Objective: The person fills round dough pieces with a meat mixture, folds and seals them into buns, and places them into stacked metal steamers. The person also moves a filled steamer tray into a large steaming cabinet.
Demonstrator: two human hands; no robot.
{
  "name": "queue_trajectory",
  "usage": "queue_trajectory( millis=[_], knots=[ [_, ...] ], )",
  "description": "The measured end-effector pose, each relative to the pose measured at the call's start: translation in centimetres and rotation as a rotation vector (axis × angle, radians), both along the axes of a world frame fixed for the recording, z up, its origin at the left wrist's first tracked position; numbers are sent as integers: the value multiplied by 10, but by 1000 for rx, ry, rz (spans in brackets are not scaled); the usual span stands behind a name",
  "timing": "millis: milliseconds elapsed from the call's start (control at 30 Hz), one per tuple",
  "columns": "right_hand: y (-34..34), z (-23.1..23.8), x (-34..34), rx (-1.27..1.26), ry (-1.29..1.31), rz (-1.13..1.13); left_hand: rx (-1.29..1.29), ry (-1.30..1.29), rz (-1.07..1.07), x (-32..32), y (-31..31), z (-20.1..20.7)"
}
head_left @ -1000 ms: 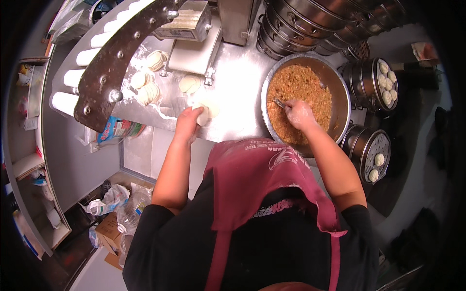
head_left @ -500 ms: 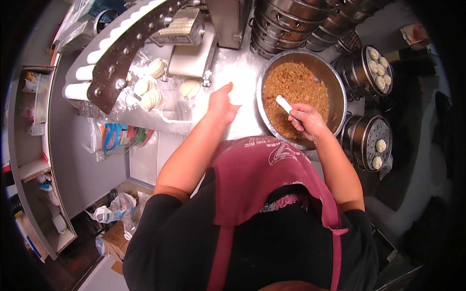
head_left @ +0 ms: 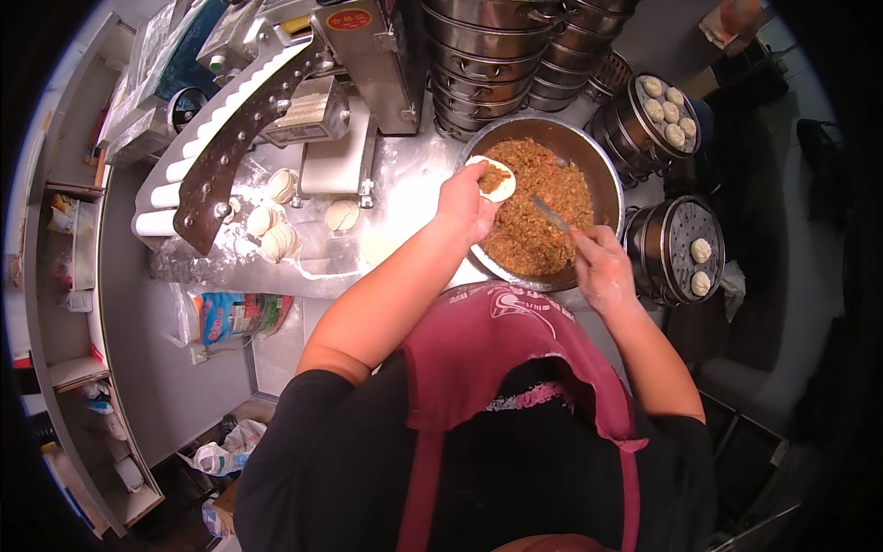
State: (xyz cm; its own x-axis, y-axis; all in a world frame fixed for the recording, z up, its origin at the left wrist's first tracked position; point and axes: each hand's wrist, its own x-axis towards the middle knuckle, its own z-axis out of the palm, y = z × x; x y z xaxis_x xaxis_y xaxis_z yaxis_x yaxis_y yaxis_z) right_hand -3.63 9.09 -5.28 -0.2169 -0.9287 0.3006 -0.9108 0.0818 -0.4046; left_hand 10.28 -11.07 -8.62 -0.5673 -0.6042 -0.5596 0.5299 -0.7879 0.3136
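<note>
My left hand (head_left: 466, 204) is at the left rim of a large steel bowl (head_left: 602, 158), fingers closed on a round dough wrapper (head_left: 505, 191). A dab of brown filling lies in the middle of the wrapper. Inside the bowl is a broad mass of reddish-brown minced filling (head_left: 543, 166). My right hand (head_left: 604, 269) grips a narrow, flat filling spatula (head_left: 549, 212) over the bowl's near right side; its blade points toward the filling. Part of the spatula's handle is hidden in my fingers.
Stacked dough wrappers (head_left: 279, 241) and a single wrapper (head_left: 341, 215) lie on the floured table at left, by a roller machine (head_left: 335, 156). Steel steamer pots (head_left: 483, 60) rise behind the bowl. At right, two steamers hold pleated buns (head_left: 670, 111) and buns (head_left: 701, 250).
My left hand has moved right, from the table to the bowl's rim, and the wrapper in it now shows filling. The spatula has turned, its blade lower over the filling.
</note>
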Motion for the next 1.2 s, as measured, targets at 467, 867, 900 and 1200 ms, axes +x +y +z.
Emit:
queue_trajectory(
  millis=[467,867,900,1200],
  knots=[
    [-64,11,8,271,-1310,-172,-332,137,-287,48,32,37],
    [-39,-1,37,6,-1439,-135,-728,-235,-574,47,46,32],
    [-38,-1,35,33,-1484,-171,-752,-223,-601,49,47,35],
    [-25,-12,30,-2,-1307,-105,-952,-400,-743,45,54,38]
  ],
)
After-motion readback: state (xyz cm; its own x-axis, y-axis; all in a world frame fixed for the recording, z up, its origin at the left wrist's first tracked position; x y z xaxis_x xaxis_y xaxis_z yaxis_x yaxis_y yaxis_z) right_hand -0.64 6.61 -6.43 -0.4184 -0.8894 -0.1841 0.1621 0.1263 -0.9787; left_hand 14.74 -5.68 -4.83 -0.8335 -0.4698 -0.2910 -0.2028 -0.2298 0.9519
